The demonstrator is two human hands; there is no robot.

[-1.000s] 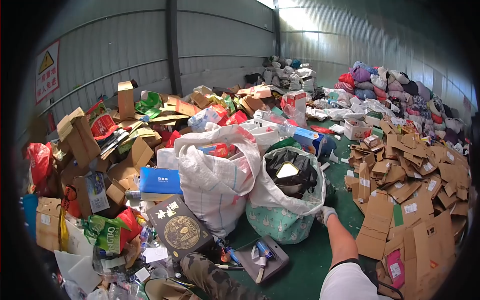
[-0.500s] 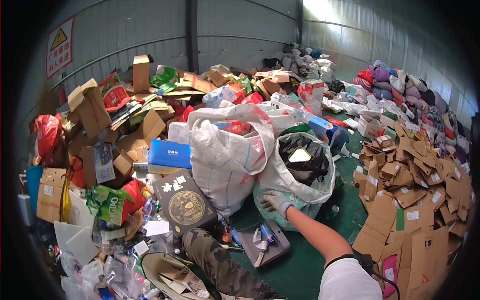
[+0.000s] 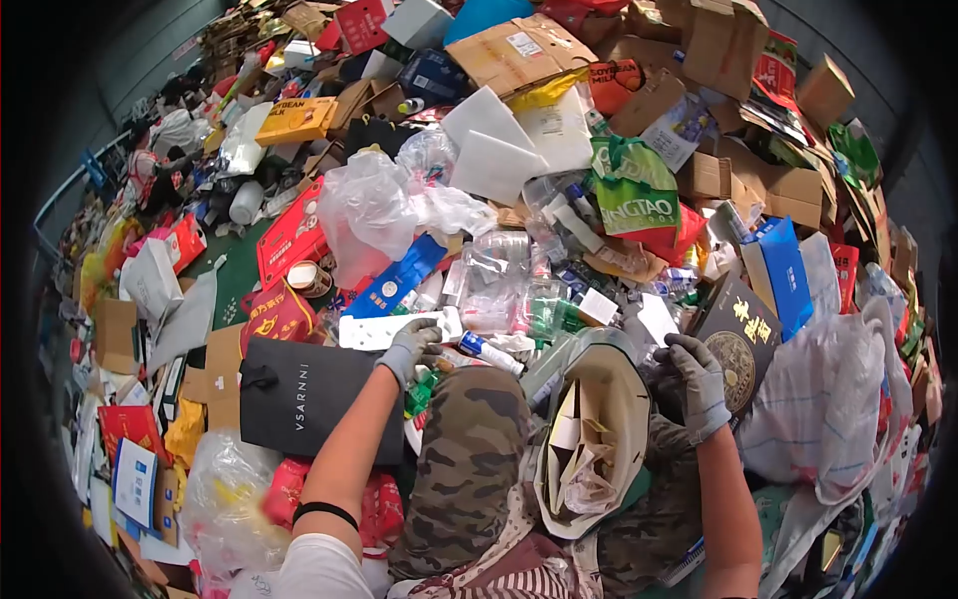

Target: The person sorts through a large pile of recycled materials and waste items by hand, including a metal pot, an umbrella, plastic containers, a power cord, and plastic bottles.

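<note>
My left hand (image 3: 409, 349), in a grey glove, is over the pile beside a long white piece with holes (image 3: 374, 331) and a blue-and-white can (image 3: 490, 352). Its fingers are loosely bent and apart, with nothing seen in them. On the right, my gloved right hand (image 3: 696, 384) has its fingers apart between a white card (image 3: 658, 319) and a black box with a gold round design (image 3: 733, 339). Whether its fingertips touch the card is unclear. Between my legs stands an open bag (image 3: 635, 439) holding papers and cardboard. Clear plastic bottles (image 3: 497, 255) lie ahead.
A black paper bag (image 3: 299, 399) is left of my left arm. Clear plastic bags (image 3: 369, 205), a green bag (image 3: 634, 185) and cardboard boxes (image 3: 519, 55) fill the heap ahead. A white woven sack (image 3: 813, 409) stands at the right.
The view has swung left and down onto the nearer heap. My right hand has moved from the woven sacks to beside the black box. My left hand has come into view.
</note>
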